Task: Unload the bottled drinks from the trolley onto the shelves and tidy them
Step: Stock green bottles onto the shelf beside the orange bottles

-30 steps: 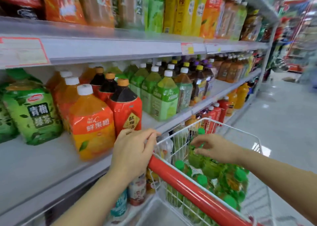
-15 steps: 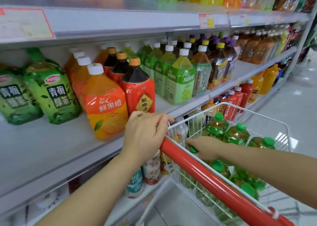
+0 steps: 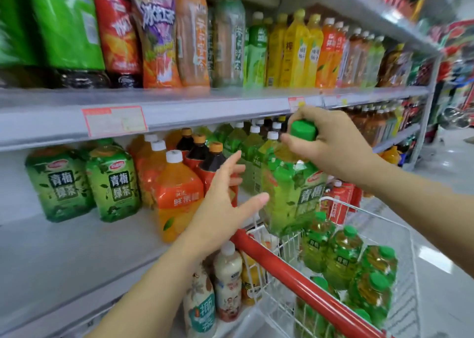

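Lifted green tea bottle hangs in the air over the near corner of the trolley, in front of the middle shelf. My right hand is curled round its green cap and neck. My left hand is spread wide and holds nothing, with the thumb just beside the bottle's side (contact or not, can't tell).

I read the step as carrying it from trolley to shelf. Next move calls for the left hand to support the body, then a swing left past the orange juice bottle to the bare stretch by the two matching green tea bottles, label out. More green bottles sit in the trolley.
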Demonstrator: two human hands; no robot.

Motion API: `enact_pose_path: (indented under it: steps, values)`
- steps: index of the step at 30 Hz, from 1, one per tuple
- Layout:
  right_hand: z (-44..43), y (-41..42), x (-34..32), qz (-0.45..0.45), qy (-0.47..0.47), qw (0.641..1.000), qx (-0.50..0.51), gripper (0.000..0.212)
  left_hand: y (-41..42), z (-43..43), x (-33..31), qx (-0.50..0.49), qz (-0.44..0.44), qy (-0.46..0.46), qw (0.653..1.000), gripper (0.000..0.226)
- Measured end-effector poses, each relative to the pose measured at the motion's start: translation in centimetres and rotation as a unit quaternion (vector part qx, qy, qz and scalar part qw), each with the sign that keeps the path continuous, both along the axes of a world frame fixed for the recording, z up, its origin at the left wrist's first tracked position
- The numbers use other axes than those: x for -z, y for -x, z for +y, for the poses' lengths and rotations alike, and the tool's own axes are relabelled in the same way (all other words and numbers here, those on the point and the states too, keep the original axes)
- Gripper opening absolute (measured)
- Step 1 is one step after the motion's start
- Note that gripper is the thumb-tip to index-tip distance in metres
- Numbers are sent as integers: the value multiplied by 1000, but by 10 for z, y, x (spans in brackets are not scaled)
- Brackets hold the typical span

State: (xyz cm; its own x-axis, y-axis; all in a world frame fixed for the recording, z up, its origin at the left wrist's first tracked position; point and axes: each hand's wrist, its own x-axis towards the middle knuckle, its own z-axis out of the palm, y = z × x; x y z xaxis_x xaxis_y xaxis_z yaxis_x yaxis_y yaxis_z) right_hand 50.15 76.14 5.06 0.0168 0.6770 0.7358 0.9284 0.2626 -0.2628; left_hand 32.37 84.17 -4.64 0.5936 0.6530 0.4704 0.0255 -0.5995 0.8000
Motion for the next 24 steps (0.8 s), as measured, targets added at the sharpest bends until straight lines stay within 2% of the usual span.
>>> enact_pose_path:
  steps: [3,6,9,14,16,19,20,24]
  values:
    - [0,42,-19,31,-43,997,-64,16,15,-22,-18,-12,-35,-52,998,91]
    - [13,84,-16,80,-65,987,-125,17,40,-26,-16,-111,-98,-101,984,96]
    - [31,123,0,105,-48,976,-185,20,75,-18,0,-195,-139,-128,962,90]
    - [63,166,29,112,26,954,-277,25,136,-10,24,-280,-140,-110,943,87]
    - [81,164,47,135,74,956,-248,35,160,-4,29,-309,-139,-100,936,88]
    - [114,150,77,92,87,990,-61,36,194,13,31,-354,-124,-92,922,91]
    - [122,150,82,72,108,992,-5,41,203,19,32,-367,-116,-90,919,91]
    - [143,166,94,40,194,978,60,65,224,44,39,-410,-132,-35,902,90]
